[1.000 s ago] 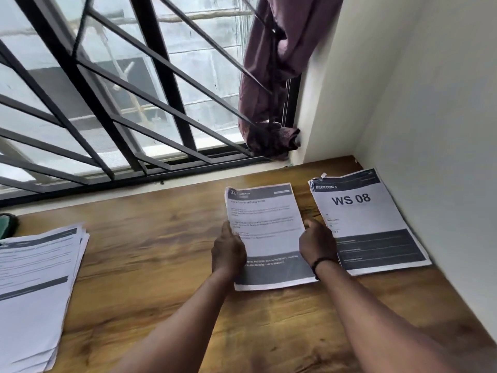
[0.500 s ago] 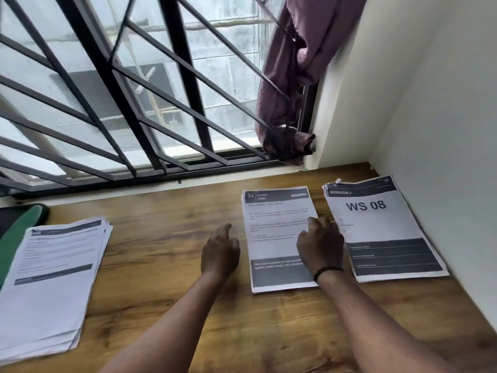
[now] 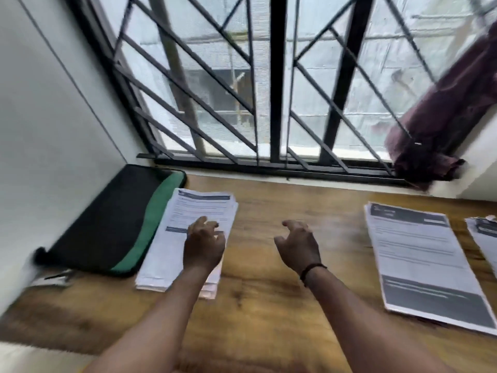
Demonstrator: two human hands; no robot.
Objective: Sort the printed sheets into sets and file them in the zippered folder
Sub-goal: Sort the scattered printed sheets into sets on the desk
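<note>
A thick stack of printed sheets (image 3: pixel 174 243) lies on the wooden table at the left. My left hand (image 3: pixel 203 244) hovers over its right part with loosely curled fingers and holds nothing. My right hand (image 3: pixel 297 246) hangs above bare wood at the middle, fingers relaxed, empty. A single printed sheet with a dark footer (image 3: pixel 419 262) lies flat at the right. The corner of another set (image 3: pixel 484 232) shows at the right edge. The black and green zippered folder (image 3: pixel 113 219) lies closed to the left of the stack, against the wall.
A barred window runs along the back of the wooden table (image 3: pixel 269 305). A purple cloth (image 3: pixel 443 125) hangs on the bars at the right. White walls close in the left side. A small dark object (image 3: pixel 57 277) lies near the folder's front corner.
Both hands have left the sheet at the right and moved left across the table; the left one is now over the big stack. The view has swung left, bringing the folder into sight.
</note>
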